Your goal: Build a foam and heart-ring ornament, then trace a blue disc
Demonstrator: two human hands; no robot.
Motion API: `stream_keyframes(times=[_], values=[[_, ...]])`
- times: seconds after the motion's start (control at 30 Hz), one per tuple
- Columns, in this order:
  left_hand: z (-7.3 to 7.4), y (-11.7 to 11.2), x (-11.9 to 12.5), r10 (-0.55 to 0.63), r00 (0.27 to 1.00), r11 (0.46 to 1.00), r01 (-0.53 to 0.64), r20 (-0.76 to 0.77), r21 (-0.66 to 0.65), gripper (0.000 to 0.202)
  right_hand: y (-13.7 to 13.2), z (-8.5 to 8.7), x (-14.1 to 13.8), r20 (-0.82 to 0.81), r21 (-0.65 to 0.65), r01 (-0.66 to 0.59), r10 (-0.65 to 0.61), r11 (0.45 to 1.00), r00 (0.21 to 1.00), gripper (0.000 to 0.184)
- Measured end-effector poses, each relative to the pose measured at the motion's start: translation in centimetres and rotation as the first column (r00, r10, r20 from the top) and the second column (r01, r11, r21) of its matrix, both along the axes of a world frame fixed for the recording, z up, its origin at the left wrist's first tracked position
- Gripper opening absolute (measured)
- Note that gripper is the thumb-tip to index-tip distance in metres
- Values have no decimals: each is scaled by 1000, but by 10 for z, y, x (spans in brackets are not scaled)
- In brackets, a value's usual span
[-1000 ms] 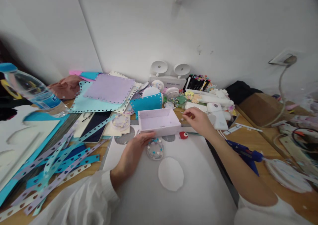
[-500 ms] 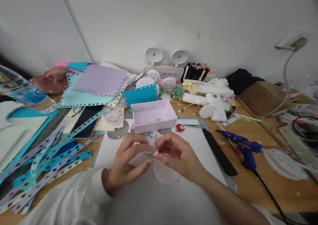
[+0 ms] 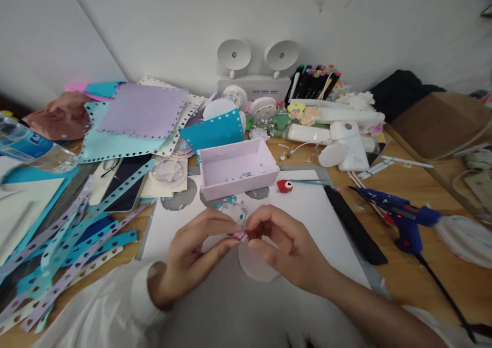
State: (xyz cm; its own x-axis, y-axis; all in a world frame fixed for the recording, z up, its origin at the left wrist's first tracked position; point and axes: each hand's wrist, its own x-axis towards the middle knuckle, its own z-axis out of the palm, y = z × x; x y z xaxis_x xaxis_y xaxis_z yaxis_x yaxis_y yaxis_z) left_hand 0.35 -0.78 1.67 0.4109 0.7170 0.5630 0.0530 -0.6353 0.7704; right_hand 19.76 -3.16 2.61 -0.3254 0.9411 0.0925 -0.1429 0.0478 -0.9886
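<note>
My left hand is closed, its thumb and fingertips pinching a small pinkish-lilac paper piece. Beside that piece is my right hand, fingers curled, with thumb and index tip slightly apart; I see nothing held between them. Partly hidden under the right hand, a round white disc lies on the white paper sheet. Just beyond the fingertips sits a ring of small blue and lilac bits. Behind it stands an open lilac box with small paper bits inside.
To the right lie a blue glue gun, a long black case and a red tweezers cap. Punched paper strips and a water bottle are at left. Markers and a twin-head lamp stand behind.
My right thumb has parted from its index finger, while my left fingers have closed on the small paper piece. The view has shifted slightly, so the background sits higher.
</note>
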Motion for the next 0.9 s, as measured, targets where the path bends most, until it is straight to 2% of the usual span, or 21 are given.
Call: stream_keyframes(times=[0.33, 0.7, 0.9], values=[[-5, 0, 0, -65, 997, 992, 68, 31, -102, 24, 1, 1, -4, 32, -20, 31, -31, 999, 999, 9], [-3, 2, -1, -39, 999, 998, 38, -13, -59, 25, 0, -4, -6, 53, -61, 51, -48, 997, 997, 5], [-6, 0, 0, -27, 999, 1000, 27, -43, -7, 31, 0, -7, -7, -24, -96, 10, -12, 995, 1000, 8]])
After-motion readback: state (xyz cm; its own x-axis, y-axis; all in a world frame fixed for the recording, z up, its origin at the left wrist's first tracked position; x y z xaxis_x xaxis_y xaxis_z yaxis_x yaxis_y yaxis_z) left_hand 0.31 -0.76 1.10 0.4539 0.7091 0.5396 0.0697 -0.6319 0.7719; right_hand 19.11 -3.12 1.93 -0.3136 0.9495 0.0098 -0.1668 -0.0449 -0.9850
